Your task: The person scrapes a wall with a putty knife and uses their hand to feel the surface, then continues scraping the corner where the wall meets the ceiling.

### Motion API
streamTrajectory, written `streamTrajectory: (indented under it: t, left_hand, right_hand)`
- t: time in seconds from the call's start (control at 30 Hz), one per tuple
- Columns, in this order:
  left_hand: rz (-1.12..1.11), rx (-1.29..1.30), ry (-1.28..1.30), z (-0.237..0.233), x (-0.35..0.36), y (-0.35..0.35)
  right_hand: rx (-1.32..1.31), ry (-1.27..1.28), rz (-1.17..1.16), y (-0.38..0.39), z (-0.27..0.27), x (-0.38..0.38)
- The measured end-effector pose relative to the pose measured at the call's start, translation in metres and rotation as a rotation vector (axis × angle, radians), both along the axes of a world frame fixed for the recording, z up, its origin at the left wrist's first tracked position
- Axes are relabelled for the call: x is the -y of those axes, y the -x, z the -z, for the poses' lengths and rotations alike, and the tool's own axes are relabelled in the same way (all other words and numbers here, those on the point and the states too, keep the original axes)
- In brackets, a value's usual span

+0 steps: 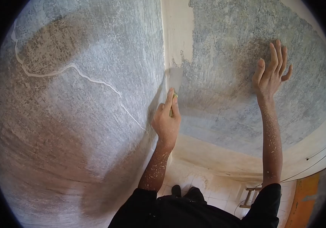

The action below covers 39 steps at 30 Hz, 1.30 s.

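Note:
My left hand (166,121) is wrapped round the handle of a scraper (176,78), whose flat blade lies against the right wall beside the corner. Above the blade runs a pale bare strip (179,34) with ragged edges, next to mottled grey-blue coating (223,49). My right hand (271,74) rests on the right wall with its fingers spread and holds nothing. Pale flakes cling to both forearms.
A white filled crack (90,79) winds across the grey left wall (94,121). Below are a tiled floor (217,202), my dark shoes (194,193), a small wooden stand (248,197), an orange panel (302,195) and thin cables along the lower right wall.

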<state>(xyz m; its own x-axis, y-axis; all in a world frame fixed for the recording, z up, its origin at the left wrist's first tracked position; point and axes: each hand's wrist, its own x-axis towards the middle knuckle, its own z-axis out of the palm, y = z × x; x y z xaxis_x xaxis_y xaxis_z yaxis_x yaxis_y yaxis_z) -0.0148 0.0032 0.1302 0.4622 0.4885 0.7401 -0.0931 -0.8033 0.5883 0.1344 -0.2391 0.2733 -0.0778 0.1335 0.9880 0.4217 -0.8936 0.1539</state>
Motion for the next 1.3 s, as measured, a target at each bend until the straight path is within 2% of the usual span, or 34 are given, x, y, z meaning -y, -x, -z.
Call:
streamTrajectory:
  t: [0.07, 0.17, 0.23, 0.27, 0.37, 0.47, 0.5, 0.57, 0.6, 0.7, 0.8, 0.87, 0.93, 1.0, 1.07, 1.17, 1.3]
  left_hand:
    - [0.023, 0.042, 0.010, 0.028, 0.002, -0.002]
    - [0.033, 0.025, 0.009, 0.023, 0.004, -0.005]
    - [0.002, -0.060, 0.031, -0.030, 0.007, 0.002]
    - [-0.037, -0.132, 0.006, -0.037, 0.008, 0.009]
    - [0.003, -0.031, -0.014, 0.013, -0.004, 0.002]
    - [0.060, 0.017, 0.037, 0.020, 0.004, -0.004]
    - [0.062, 0.006, 0.044, 0.012, 0.005, -0.003]
    - [0.010, -0.086, 0.052, -0.045, 0.012, 0.006]
    - [0.005, -0.047, -0.004, -0.041, 0.007, 0.004]
    - [0.024, -0.166, 0.013, -0.007, -0.009, 0.008]
    - [0.064, -0.031, 0.023, 0.029, 0.003, 0.001]
    - [0.078, 0.050, 0.053, -0.019, 0.005, -0.008]
    - [0.078, 0.081, 0.065, -0.032, 0.003, -0.009]
    - [0.089, 0.082, 0.026, -0.028, -0.003, -0.008]
    - [0.058, 0.121, -0.030, 0.019, -0.008, -0.008]
    - [0.031, 0.124, -0.035, 0.020, -0.004, -0.013]
    - [-0.016, 0.027, -0.061, -0.045, -0.006, 0.000]
  right_hand:
    - [-0.013, -0.002, -0.007, 0.002, 0.001, -0.001]
    - [0.000, -0.017, -0.016, 0.002, -0.002, -0.001]
    - [-0.011, -0.009, -0.033, 0.003, 0.003, -0.003]
    - [-0.012, -0.003, -0.038, 0.002, 0.002, 0.000]
    - [-0.023, -0.007, -0.026, 0.003, 0.003, 0.001]
    - [-0.007, -0.017, -0.013, 0.000, 0.000, 0.001]
    - [-0.008, -0.018, -0.015, 0.000, 0.001, 0.000]
    - [-0.016, -0.019, -0.025, 0.002, 0.003, 0.000]
    - [-0.012, -0.022, -0.031, 0.001, 0.001, 0.001]
    - [-0.013, -0.007, -0.028, 0.002, 0.001, 0.001]
    - [-0.006, -0.019, -0.020, 0.000, 0.002, 0.001]
    - [0.006, -0.025, -0.030, 0.000, 0.000, 0.001]
    - [-0.001, -0.012, -0.047, 0.001, 0.001, 0.002]
    - [-0.003, -0.014, -0.050, -0.001, 0.000, 0.006]
    - [-0.001, -0.022, -0.039, 0.000, 0.003, 0.005]
    - [0.002, -0.039, -0.007, 0.000, 0.002, 0.004]
    - [0.011, -0.045, -0.047, -0.001, 0.002, 0.002]
